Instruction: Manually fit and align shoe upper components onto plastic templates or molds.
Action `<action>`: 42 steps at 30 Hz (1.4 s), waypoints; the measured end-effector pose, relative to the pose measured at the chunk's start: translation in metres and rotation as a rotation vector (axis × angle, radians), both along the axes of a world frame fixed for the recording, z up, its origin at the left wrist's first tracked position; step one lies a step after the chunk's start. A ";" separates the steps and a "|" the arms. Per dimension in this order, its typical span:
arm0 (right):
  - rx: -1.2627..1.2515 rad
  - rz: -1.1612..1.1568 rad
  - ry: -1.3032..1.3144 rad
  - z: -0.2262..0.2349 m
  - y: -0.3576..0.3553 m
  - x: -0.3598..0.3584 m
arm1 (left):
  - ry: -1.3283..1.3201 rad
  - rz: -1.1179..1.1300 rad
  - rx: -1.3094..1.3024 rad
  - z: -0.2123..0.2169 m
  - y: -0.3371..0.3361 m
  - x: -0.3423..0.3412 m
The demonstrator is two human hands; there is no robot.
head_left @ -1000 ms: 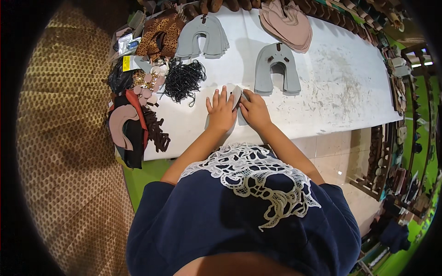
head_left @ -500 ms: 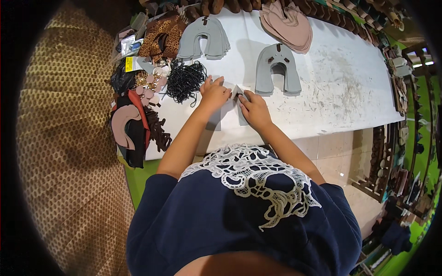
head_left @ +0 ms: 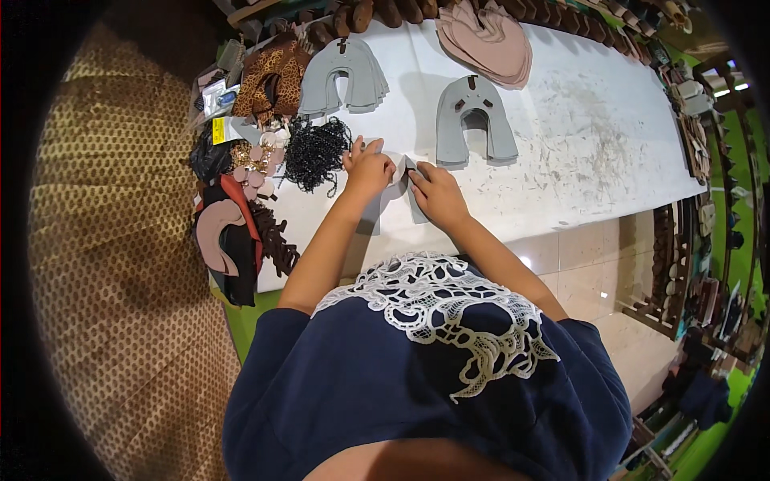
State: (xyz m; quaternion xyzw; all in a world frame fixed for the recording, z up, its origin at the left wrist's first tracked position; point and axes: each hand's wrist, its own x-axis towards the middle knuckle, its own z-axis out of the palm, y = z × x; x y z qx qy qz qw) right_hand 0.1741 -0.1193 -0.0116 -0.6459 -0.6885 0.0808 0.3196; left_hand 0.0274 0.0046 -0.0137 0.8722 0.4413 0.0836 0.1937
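Left to right: black beaded strands (head_left: 315,152); just beside these, left hand (head_left: 369,172), curled, grasp indeterminable; between both hands, grey arch-shaped piece (head_left: 418,212) on white tabletop (head_left: 537,184); right hand (head_left: 439,196) pinching its raised end; farther right, stacked grey arches (head_left: 501,138).

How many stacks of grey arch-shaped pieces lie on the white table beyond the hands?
2: one stack beyond the black beads, another stack beyond the right hand. Lower layers in each are partly hidden.

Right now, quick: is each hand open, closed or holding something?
Left hand: fingers partly curled; any hold can't be told.
Right hand: fingers on the grey piece; grip can't be told.
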 end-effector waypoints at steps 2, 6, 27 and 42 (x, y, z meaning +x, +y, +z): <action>-0.011 0.001 0.027 0.001 0.000 0.000 | 0.031 -0.016 0.012 -0.001 -0.001 0.001; -0.026 -0.004 0.016 0.002 0.000 0.000 | 0.006 -0.006 0.033 -0.003 -0.004 -0.002; -0.059 0.030 -0.144 0.004 0.001 -0.001 | 0.036 0.066 0.052 0.005 0.000 -0.009; -0.079 0.031 -0.169 0.003 0.001 -0.002 | 0.196 0.130 -0.296 0.036 0.005 0.008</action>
